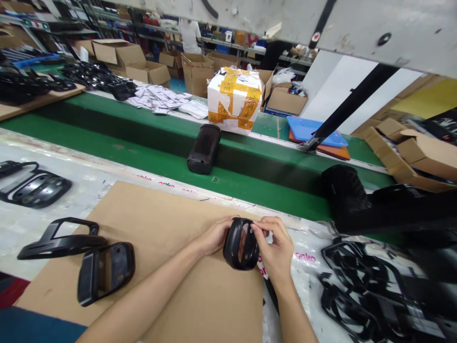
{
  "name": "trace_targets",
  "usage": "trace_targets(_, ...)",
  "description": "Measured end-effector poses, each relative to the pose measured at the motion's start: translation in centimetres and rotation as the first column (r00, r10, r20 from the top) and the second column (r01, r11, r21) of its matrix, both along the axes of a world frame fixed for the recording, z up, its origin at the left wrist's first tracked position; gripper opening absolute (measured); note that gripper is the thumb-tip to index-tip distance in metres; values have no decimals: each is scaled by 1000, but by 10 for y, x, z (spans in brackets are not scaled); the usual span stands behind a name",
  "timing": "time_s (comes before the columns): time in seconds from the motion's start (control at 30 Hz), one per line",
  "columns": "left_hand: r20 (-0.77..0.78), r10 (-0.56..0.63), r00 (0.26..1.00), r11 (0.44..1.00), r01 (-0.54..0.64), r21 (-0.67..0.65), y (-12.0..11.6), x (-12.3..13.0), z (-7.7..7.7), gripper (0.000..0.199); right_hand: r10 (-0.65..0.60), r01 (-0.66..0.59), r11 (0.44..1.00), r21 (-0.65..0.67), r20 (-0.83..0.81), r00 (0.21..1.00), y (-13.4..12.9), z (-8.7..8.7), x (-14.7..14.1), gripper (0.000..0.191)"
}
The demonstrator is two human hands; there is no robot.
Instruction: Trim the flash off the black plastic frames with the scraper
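Observation:
Above the cardboard sheet I hold a black plastic housing with rounded corners and an opening through its face. My left hand grips its left side, the fingertips partly hidden behind it. On the upper right rim, the thumb and fingers of my right hand are pinched together. Whether a small piece sits in that pinch, I cannot make out. A similar black housing lies at the sheet's left, beside a black bracket-like frame.
A black speaker-like body rests on the green conveyor belt. Black plastic frames pile up at the right. Another black part lies far left. A taped white box and a blue tray stand beyond; a person is farther back.

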State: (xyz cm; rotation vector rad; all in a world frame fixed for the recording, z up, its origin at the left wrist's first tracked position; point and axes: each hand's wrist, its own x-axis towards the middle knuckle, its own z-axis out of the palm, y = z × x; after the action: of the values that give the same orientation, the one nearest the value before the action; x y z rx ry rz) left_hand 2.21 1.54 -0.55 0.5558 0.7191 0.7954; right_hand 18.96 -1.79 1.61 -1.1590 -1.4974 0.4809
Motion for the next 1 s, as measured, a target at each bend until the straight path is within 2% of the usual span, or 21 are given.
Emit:
trace_targets(0.1, 43, -75, 996, 996, 77, -47, 1, -1, -2, 32, 23, -22, 1000, -21, 14, 1000, 1, -2, 1, 9)
trace_targets(0.2, 55, -26, 998, 1000, 26, -7, 1, -2, -2, 32, -11, 12, 1000, -25, 14, 1000, 2, -5, 1, 6)
trace_targets(0.37, -120, 40, 992, 990, -23, 139, -1, -4, -1, 35, 12, -10, 998, -55, 44, 999, 4, -11, 2, 4)
trace_targets(0.47, -203, 42, 978, 979, 1, 206, -1, -5, 0, 37, 30, -22, 995, -98, 80, 996, 6, -13, 4, 15)
trace_targets(0.6, -276, 71, 959, 958, 11, 286, 0, -5, 3, 37, 133, -115, 976, -183, 93, 987, 7, -12, 6, 18)
trace_targets(0.67, -282, 73, 957, 949, 20, 314, 0, -5, 2, 39, 164, -148, 971, -187, 73, 984, 6, -11, 6, 17)
trace_targets(0.77, -265, 24, 964, 949, 62, 310, -1, -5, 0, 36, 159, -148, 976, -163, 58, 986, 4, -11, 5, 14)
trace_targets(0.83, -224, -36, 974, 965, 92, 246, -2, -6, -1, 35, 160, -150, 974, -168, 48, 986, 4, -11, 5, 13)
trace_targets(1.0, 44, -108, 993, 989, 103, 106, 2, -8, 2, 44, 196, -188, 964, -189, 25, 980, 4, -14, 6, 20)
